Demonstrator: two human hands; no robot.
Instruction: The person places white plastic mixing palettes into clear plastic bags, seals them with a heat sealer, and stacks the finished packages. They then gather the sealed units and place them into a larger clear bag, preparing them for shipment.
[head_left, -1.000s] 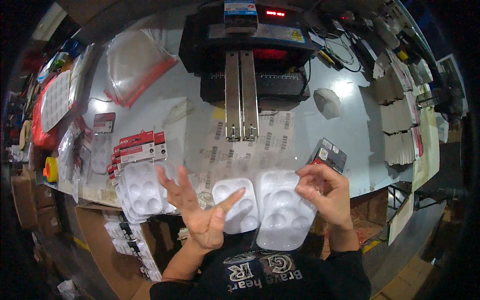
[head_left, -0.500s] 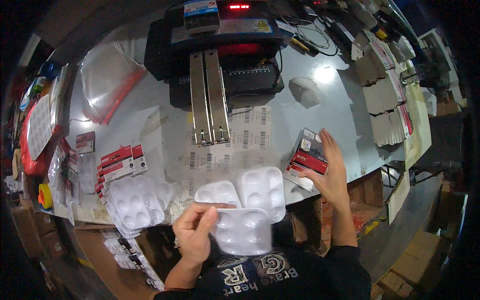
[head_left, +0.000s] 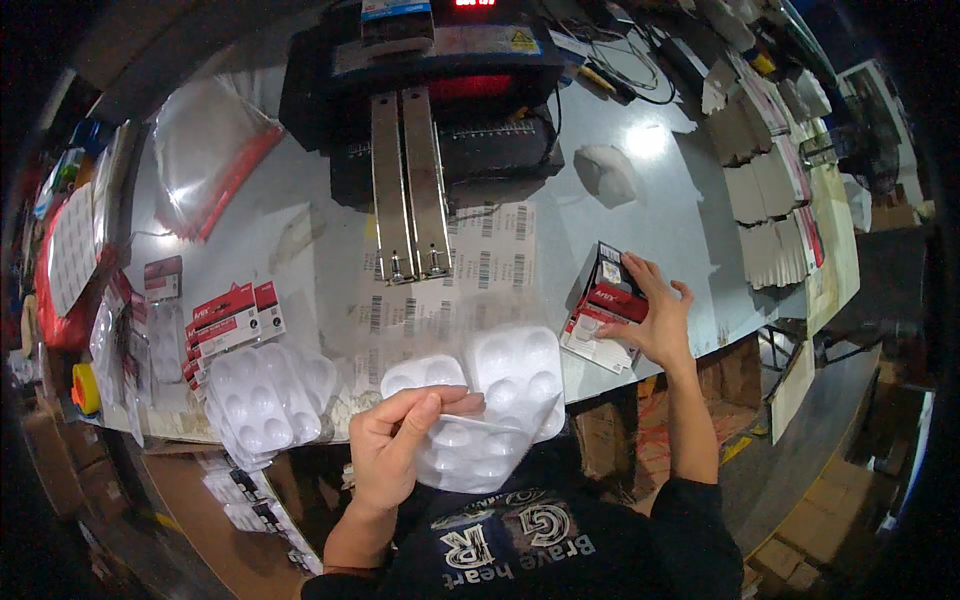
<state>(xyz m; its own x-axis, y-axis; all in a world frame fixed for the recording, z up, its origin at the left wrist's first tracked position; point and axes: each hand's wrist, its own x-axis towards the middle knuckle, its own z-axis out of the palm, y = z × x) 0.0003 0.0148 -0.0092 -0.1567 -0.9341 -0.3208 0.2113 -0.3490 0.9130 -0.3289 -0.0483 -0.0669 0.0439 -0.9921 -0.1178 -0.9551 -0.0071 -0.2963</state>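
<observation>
My left hand (head_left: 393,440) pinches, between thumb and fingers, the upper edge of a clear bag (head_left: 545,410) with a white plastic paint palette (head_left: 470,460) in it, held tilted over my lap. Just beyond lie two more white palettes (head_left: 515,365) at the table's front edge, the left one (head_left: 425,372) partly covered. On the right, my right hand (head_left: 655,315) curls round a stack of black, red and white printed cards (head_left: 600,310) on the table. Its thumb lies on the near side and its fingertips at the upper edge.
Left of my lap lie bagged palettes (head_left: 255,400) with red-and-white header cards (head_left: 225,320). Clear bags (head_left: 215,160) lie farther back. A black machine (head_left: 440,70) with two metal rails (head_left: 408,190) stands at the back, barcode sheets (head_left: 495,250) nearby. Card stacks (head_left: 765,200) line the right.
My right hand has closed in on the card stack, its fingers now bent onto it. The palette in my left hand has tilted, and clear film shows at its right edge.
</observation>
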